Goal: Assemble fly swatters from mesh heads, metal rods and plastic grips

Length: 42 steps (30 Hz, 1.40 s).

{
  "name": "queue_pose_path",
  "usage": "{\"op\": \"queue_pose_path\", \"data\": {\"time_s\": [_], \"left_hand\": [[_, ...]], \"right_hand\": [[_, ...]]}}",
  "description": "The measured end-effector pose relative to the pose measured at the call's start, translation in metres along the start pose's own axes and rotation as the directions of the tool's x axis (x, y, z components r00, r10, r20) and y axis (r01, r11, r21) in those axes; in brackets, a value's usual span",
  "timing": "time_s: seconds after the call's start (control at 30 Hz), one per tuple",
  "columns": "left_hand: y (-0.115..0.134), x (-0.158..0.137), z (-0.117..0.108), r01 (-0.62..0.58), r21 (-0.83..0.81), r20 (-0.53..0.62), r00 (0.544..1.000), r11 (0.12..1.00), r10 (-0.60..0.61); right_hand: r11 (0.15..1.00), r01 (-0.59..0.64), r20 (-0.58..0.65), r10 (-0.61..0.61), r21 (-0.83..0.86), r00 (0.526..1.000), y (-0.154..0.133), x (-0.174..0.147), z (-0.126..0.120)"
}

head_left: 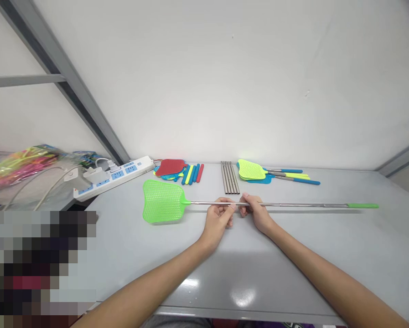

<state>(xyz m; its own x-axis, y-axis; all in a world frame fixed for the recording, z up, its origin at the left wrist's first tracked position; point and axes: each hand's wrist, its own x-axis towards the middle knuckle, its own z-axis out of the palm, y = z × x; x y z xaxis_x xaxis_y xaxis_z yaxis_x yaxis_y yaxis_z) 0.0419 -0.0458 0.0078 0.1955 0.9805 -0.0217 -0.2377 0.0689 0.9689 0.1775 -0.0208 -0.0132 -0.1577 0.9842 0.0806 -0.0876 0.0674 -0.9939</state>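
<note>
A fly swatter [165, 201] with a green mesh head, a long extended metal rod and a green grip lies crosswise in front of me, its head to the left. My left hand [220, 216] is closed on the rod left of the middle. Close beside it, my right hand [254, 208] pinches the rod too. Just beyond my hands lies a row of several short metal tubes [230, 177]. Back right rests a stack of assembled swatters [252, 170] with yellow and blue heads and grips.
A red swatter head [172, 167] tops a pile at the back, next to several coloured grips [192, 174]. A white power strip [113, 177] with plugs lies back left. Bagged colourful items [29, 168] are beyond it. A wall bounds the grey table [122, 255].
</note>
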Motion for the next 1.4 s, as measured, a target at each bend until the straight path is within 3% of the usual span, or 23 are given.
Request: {"op": "queue_pose_path", "data": {"time_s": [0.4, 0.67, 1.0, 1.23, 1.4], "left_hand": [[-0.001, 0.006, -0.008, -0.019, -0.053, 0.090, 0.996, 0.998, 0.024], [0.010, 0.012, -0.018, -0.118, -0.016, 0.153, 0.981, 0.993, 0.119], [0.016, 0.015, -0.025, -0.091, -0.058, 0.247, 0.963, 0.994, 0.103], [0.011, 0.020, -0.027, 0.018, -0.108, 0.236, 0.972, 0.994, 0.008], [0.010, 0.023, -0.027, 0.032, -0.133, 0.208, 0.978, 0.991, -0.004]], "right_hand": [[0.999, -0.010, 0.019, 0.009, 0.052, 1.000, 0.002, 0.001, -0.001], [1.000, 0.000, 0.167, 0.000, 0.001, 0.986, 0.000, -0.001, -0.003], [0.997, 0.026, 0.216, -0.010, -0.070, 0.976, -0.006, -0.002, -0.001], [0.999, -0.028, 0.224, 0.022, 0.026, 0.974, -0.005, 0.002, -0.004], [0.994, -0.044, 0.227, 0.022, 0.096, 0.974, -0.001, 0.004, -0.006]]}}
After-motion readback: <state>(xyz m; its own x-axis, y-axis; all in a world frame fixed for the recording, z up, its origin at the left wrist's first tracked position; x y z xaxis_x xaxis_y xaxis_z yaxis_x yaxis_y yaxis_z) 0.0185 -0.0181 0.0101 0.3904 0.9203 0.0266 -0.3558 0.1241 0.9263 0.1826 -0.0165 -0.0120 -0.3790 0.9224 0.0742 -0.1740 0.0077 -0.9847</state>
